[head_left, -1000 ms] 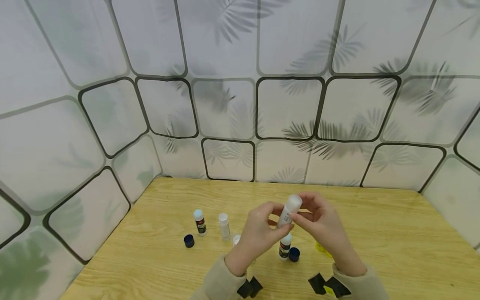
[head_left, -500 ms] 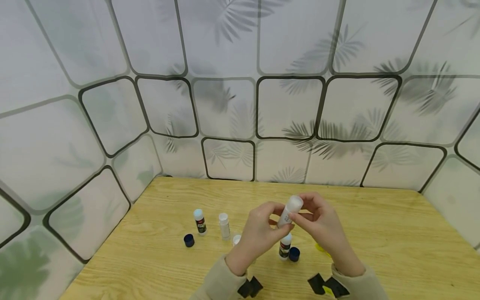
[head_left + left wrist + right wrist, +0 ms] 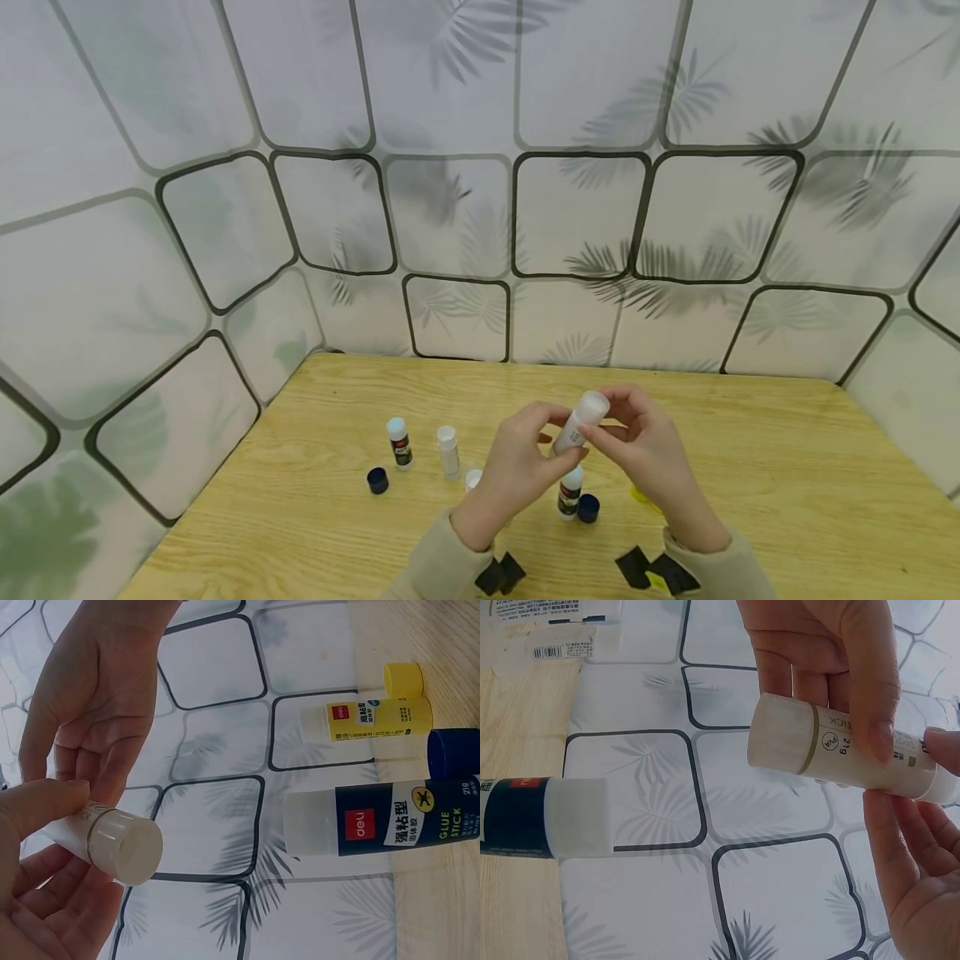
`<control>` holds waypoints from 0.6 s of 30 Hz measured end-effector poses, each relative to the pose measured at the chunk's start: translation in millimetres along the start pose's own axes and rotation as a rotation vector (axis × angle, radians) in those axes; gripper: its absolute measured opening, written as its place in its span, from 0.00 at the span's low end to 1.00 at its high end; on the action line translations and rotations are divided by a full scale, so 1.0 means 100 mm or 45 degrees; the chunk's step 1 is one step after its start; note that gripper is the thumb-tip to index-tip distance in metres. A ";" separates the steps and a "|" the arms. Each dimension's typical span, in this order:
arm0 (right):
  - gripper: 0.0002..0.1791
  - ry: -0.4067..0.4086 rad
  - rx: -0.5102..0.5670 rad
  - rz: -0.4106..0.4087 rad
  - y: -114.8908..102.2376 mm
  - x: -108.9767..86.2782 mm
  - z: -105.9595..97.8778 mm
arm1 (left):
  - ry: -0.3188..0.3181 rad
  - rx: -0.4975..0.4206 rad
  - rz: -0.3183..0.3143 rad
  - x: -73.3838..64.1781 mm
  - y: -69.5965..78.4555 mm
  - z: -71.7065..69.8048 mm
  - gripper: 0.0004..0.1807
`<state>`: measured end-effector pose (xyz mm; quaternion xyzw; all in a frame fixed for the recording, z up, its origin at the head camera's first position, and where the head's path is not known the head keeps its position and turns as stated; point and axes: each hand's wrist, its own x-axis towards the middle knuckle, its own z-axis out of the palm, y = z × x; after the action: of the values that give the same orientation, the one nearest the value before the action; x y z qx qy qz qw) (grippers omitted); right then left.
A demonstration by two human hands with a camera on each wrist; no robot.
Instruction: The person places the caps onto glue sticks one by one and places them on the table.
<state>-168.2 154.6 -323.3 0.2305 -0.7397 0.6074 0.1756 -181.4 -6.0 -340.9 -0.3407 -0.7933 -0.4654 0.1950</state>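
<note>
Both hands hold one white glue stick [image 3: 583, 419], tilted above the table in the head view. My left hand [image 3: 517, 458] grips its lower end between thumb and fingers. The thumb and fingers of my right hand [image 3: 647, 446] pinch it higher up, near the pale translucent end. In the right wrist view the white glue stick [image 3: 787, 742] shows a gold band and "21g" print. Below the hands, a dark blue labelled glue stick [image 3: 569, 496] stands with a pale top, beside a dark blue cap [image 3: 588, 508].
At the left stand another dark-labelled glue stick [image 3: 401, 446], a dark blue cap [image 3: 378, 481] and a white glue stick [image 3: 448, 454]. The left hand partly hides a white round piece [image 3: 472, 479]. A yellow glue stick [image 3: 382, 720] and yellow cap [image 3: 405, 679] are on the wooden table [image 3: 810, 483].
The upper end of the white glue stick has leaned slightly to the right. Both hands keep their hold and have hardly moved; the things on the table stay put.
</note>
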 end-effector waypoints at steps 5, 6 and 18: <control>0.15 0.032 -0.049 -0.008 0.02 0.00 -0.05 | 0.004 0.043 0.016 0.00 -0.01 -0.01 0.15; 0.15 0.045 -0.066 -0.002 0.02 0.00 -0.07 | 0.006 0.059 0.021 0.00 -0.01 -0.01 0.15; 0.18 0.205 -0.254 0.106 0.04 0.03 -0.36 | -0.012 0.206 0.056 0.00 -0.03 -0.02 0.19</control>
<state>-173.2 190.1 -317.8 0.1316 -0.7889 0.5541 0.2311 -183.8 -9.2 -341.9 -0.3436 -0.8215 -0.3938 0.2283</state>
